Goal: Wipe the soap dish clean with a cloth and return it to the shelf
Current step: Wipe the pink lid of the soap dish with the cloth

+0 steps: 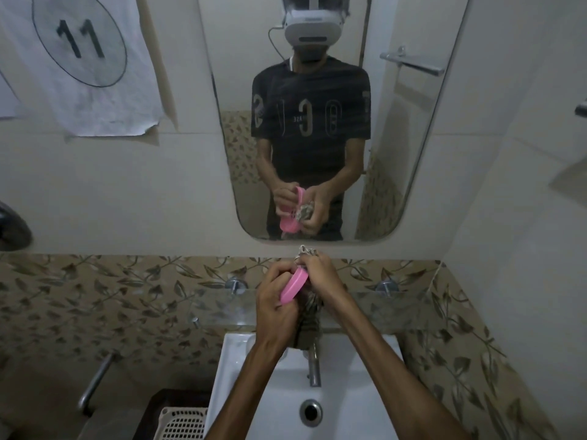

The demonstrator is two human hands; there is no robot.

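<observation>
Both forearms reach in from the six o'clock edge, over the white ceramic basin (241,360) with its round dark drain (310,410) and chrome tap (313,366). From what shows, nothing lies in the basin. At seven o'clock sits a white slotted plastic basket (184,423); its contents cannot be made out.

At the centre, the clear glass shelf (397,308) runs across the wall above the basin at three o'clock from the hands. The person holds the work in the air in front of it.

The patterned grey-brown cloth (309,312) hangs bunched between the hands, its tail dropping toward the tap. The right hand (320,277) is curled round the upper wad of it and presses it against the dish.

The left hand (274,300) grips the pink oval plastic soap dish (293,285) edge-on, fingers wrapped round its rim. What is inside the dish cannot be seen from here.

Risks, as a judgement: the dish is likely slick, and hard rubbing from the right could twist it out of the left hand's hold into the basin. The dangling cloth tail could snag on the tap. The glass shelf is hard to see, so setting the dish back could land it on the edge.
</observation>
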